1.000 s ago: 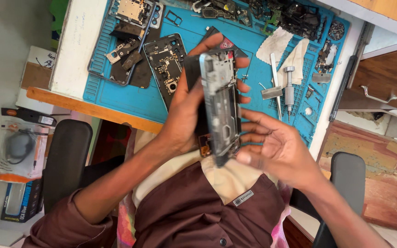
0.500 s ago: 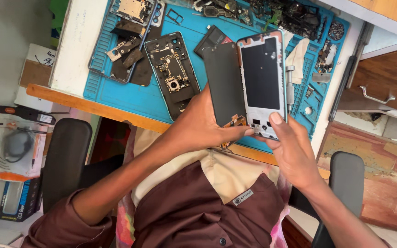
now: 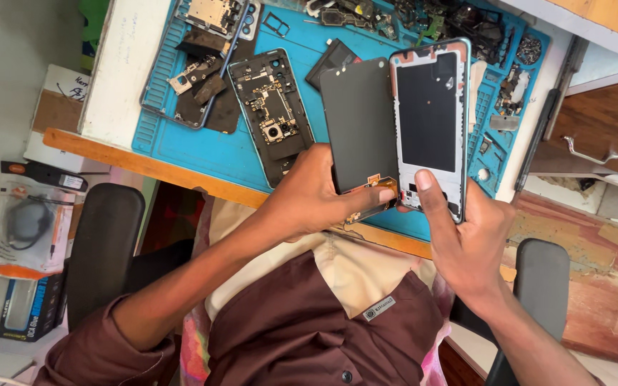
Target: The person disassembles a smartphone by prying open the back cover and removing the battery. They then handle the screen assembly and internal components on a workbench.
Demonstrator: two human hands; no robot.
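Observation:
My left hand (image 3: pixel 307 196) grips the lower edge of a black phone display panel (image 3: pixel 357 125), thumb beside its gold flex cable (image 3: pixel 380 187). My right hand (image 3: pixel 466 239) holds a phone frame (image 3: pixel 429 114) with a pale rim and a dark inner plate, thumb pressed on its lower end. The two parts are side by side, facing me, still joined at the bottom by the cable. They hover over the blue work mat (image 3: pixel 202 146).
On the mat lie an opened phone body with its circuit board showing (image 3: pixel 270 107), another stripped phone (image 3: pixel 202 78), a heap of small parts (image 3: pixel 430 21) and screws. A wooden drawer (image 3: pixel 595 136) is at the right, chair armrests (image 3: pixel 105 243) below, packaged goods (image 3: pixel 30 229) at the left.
The phone was held edge-on between both hands; it has since been turned flat and opened out, so the display and the frame now lie side by side.

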